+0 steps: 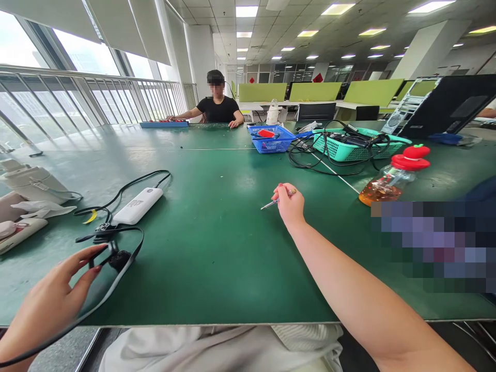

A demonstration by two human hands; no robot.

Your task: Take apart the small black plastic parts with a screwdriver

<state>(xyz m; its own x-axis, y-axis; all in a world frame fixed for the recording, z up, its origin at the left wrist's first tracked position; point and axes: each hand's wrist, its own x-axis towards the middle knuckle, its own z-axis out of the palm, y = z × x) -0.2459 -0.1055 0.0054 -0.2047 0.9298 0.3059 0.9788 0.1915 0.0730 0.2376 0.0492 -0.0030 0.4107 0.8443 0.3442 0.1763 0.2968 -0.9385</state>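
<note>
At the front left of the green table, my left hand has its thumb and index finger closed around a flat black cable. More of the cable loops beside it, next to a dark bundled lump. My right hand is near the middle of the table, fingers wrapped round a slim pen-like tool. Its pale, narrow tip points left and down, apart from or just above the tabletop; I cannot tell which. Just beyond my left hand lies a white power bank-like block with the cable around it.
Toward the back are a blue basket and a teal basket with black cables. On the right stands a red-lidded bottle of amber liquid. A white bottle lies at left. Across the table sits a person by a blue tray.
</note>
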